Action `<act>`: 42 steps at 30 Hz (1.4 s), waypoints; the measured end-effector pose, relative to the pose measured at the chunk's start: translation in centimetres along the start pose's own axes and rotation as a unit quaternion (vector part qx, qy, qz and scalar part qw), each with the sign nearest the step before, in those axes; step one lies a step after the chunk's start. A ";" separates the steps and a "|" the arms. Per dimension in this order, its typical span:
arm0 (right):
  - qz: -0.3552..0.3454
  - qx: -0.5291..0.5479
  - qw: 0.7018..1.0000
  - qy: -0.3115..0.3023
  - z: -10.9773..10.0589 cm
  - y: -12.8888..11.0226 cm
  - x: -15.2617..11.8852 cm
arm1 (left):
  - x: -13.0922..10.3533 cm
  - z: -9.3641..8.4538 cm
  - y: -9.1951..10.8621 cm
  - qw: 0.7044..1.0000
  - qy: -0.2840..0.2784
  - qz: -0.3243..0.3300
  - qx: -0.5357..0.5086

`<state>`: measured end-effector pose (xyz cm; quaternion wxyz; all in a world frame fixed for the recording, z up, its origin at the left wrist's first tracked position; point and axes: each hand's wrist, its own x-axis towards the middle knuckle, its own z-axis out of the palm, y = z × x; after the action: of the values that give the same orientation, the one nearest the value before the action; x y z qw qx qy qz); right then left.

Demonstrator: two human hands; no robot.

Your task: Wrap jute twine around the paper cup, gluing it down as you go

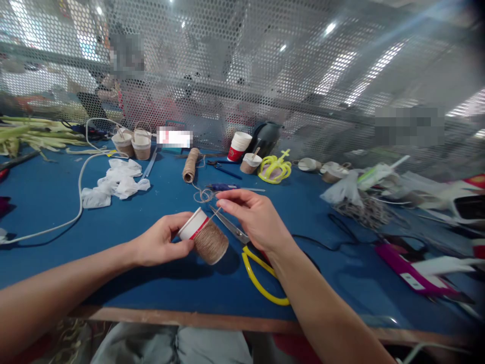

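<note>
My left hand (162, 240) grips a paper cup (211, 241) by its white upper part, tilted with its mouth toward the upper left. Brown twine is wound round the cup's lower part, below a red band. My right hand (253, 215) pinches the strand of twine (214, 213), held taut off the cup's side. Behind the hands, loose loops of twine lead to a twine spool (190, 166) lying on the table. Beneath my right hand lie scissors (261, 275) with yellow handles, partly hidden by the wrist.
On the blue table (178, 283) stand twine-wrapped cups (142, 144), a red-and-white cup stack (239, 146) and a yellow crown-shaped piece (275, 168). Crumpled white plastic (117, 182) lies left, with a white cable (80, 187). A purple box (415, 270) sits right. Perforated metal mesh (227, 65) rises behind.
</note>
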<state>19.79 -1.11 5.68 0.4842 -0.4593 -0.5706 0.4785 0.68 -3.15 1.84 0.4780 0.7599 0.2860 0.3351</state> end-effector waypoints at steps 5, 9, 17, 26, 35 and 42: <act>0.004 -0.025 1.000 0.009 0.0 0.0 -0.1 | 0.0 0.0 0.1 1.000 0.004 0.014 0.000; 0.012 -0.036 0.999 -0.001 0.2 0.2 -0.2 | 0.1 -0.1 0.3 0.999 0.007 0.046 0.015; 0.006 -0.062 0.998 -0.018 0.4 0.6 -0.3 | -0.2 -0.1 0.4 0.994 0.009 0.088 0.067; 0.020 -0.077 0.995 -0.053 0.8 0.8 -0.5 | -0.3 -0.1 0.4 0.983 0.015 0.157 0.096; -0.041 -0.166 0.978 -0.119 0.9 -0.1 -1.0 | -0.2 -0.3 0.4 0.973 0.051 0.185 0.124; -0.087 -0.208 0.948 -0.223 0.0 0.3 -0.9 | 0.3 -0.8 0.2 0.974 0.066 0.190 0.100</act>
<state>19.93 -1.97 5.24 0.2777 -0.3803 -0.7886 0.3954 0.26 -2.61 2.29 0.3074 0.8206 0.1989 0.4388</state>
